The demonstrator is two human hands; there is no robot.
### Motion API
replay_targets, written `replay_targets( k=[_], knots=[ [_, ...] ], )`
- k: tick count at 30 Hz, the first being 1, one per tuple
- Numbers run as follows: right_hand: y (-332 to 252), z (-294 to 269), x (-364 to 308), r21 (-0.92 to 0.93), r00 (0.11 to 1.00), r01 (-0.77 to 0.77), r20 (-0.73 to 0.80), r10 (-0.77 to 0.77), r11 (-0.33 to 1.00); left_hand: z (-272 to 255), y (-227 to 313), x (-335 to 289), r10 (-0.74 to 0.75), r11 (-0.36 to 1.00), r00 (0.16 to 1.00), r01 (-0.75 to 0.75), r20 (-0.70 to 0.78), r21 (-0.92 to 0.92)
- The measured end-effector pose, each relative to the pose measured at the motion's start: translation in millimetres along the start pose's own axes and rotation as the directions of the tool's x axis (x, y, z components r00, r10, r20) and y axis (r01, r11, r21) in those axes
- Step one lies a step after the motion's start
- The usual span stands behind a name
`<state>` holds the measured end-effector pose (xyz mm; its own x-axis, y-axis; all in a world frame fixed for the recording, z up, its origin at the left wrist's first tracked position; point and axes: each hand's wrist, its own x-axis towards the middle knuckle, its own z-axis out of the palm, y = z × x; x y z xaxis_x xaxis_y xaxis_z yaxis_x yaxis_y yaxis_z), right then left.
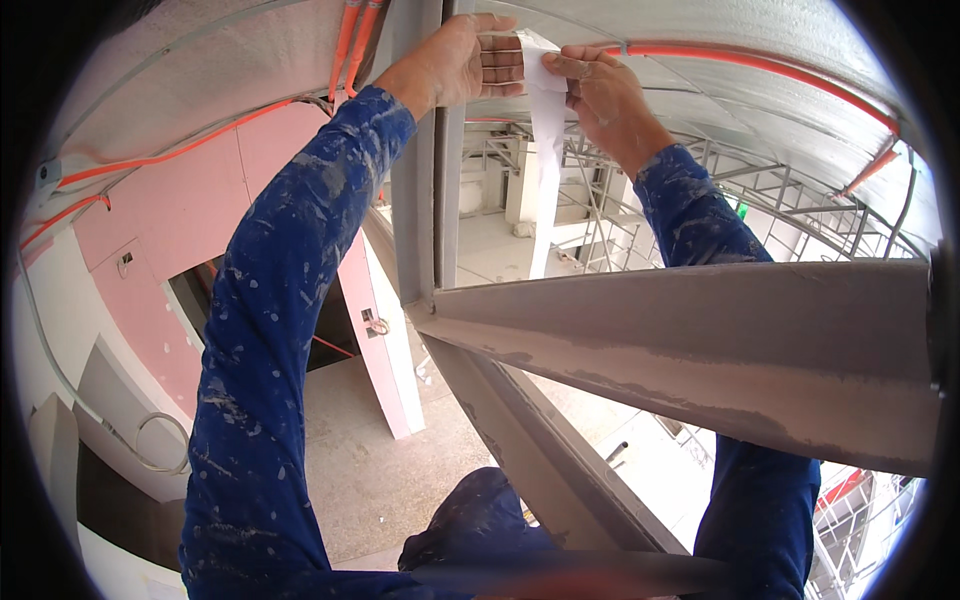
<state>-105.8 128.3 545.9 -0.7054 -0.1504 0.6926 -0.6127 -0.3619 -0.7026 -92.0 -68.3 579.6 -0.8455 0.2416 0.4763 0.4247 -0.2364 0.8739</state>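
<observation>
Two bare hands raised at the far middle of the scene handle a long strip of thin white paper-like material point(547, 130); the strip hangs between them, broad and creased at the top, narrowing to a ribbon lower down. The left hand point(455, 65) is mostly opened out, four fingers straight and side by side, their tips meeting the strip's left edge — whether they grip it, I cannot tell; the right hand point(605, 95) is closed in a pinch, thumb against fingers, holding the strip's upper right edge. Both wear pale dust; the blue fabric sleeves point(270, 270) are creased and streaked with whitish smears.

Just beside the left hand stands a grey metal post point(412, 180), straight and channelled; a broad, smooth grey beam point(680, 320) runs from it to the right, crossing in front of the right arm; another, scuffed grey beam point(540, 450) slants nearer. Smooth pink wall panels point(160, 220) stand left; crinkled silvery sheeting point(230, 50) and round orange tubing point(760, 62) line the ceiling; thin metal latticework point(820, 220) fills the far right.
</observation>
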Motion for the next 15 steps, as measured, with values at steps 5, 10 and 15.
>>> replay_targets(
  k=[5,10,15],
  knots=[
    [-1,9,0,-0.014,0.998,0.034,-0.052,-0.035,0.999,11,-3,-23,-0.141,0.980,0.984,0.155,-0.110,0.127],
    [-17,7,3,-0.052,0.992,0.037,-0.116,-0.043,0.998,21,6,-31,-0.201,0.927,0.970,0.233,-0.135,0.293],
    [-9,6,6,-0.131,0.994,0.047,-0.095,-0.060,0.990,22,-1,-31,0.096,0.961,0.981,-0.048,-0.166,0.272]
  ],
)
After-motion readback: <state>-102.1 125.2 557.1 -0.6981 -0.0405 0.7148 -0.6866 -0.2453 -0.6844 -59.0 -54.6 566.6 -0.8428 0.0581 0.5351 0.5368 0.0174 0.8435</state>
